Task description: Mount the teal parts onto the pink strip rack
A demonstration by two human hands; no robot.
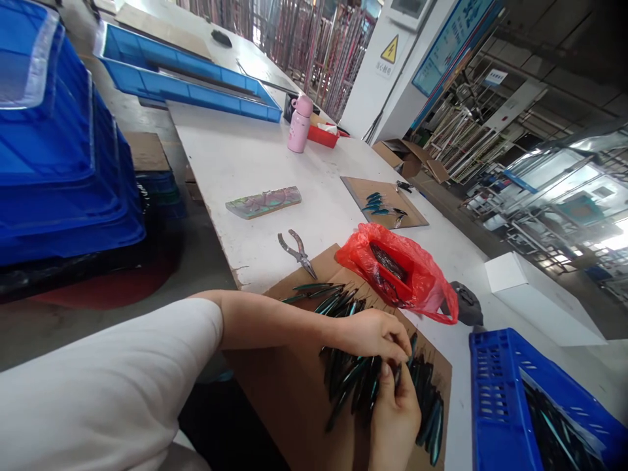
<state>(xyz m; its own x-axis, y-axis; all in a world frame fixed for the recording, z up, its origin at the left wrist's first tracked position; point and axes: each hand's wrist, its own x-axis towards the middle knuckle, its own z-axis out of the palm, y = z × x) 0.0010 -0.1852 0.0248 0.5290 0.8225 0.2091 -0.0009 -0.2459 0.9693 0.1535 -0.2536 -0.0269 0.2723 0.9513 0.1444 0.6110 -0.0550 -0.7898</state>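
Observation:
My left hand (375, 333) reaches across from the left, fingers bent into a pinch. Just below it, my right hand (396, 413) is closed, its thumb and fingertips meeting the left fingertips around a slim dark-teal fishing lure (398, 374). What the left fingertips pinch is too small to make out. Under and around both hands, several similar dark lures (343, 386) with thin wire ends lie in rows on a brown cardboard sheet (294, 399). Beyond the cardboard are pliers (299, 252) with their handles spread. A red plastic bag (422, 271) holds a red box of thin dark wire pieces (390, 261).
A blue crate (495, 399) with more dark pieces stands at right, near a white box (544, 301). Farther off are a patterned block (265, 201), a pink bottle (300, 124) and a board (417, 219) with blue lures. Blue bins (53, 163) are stacked at left.

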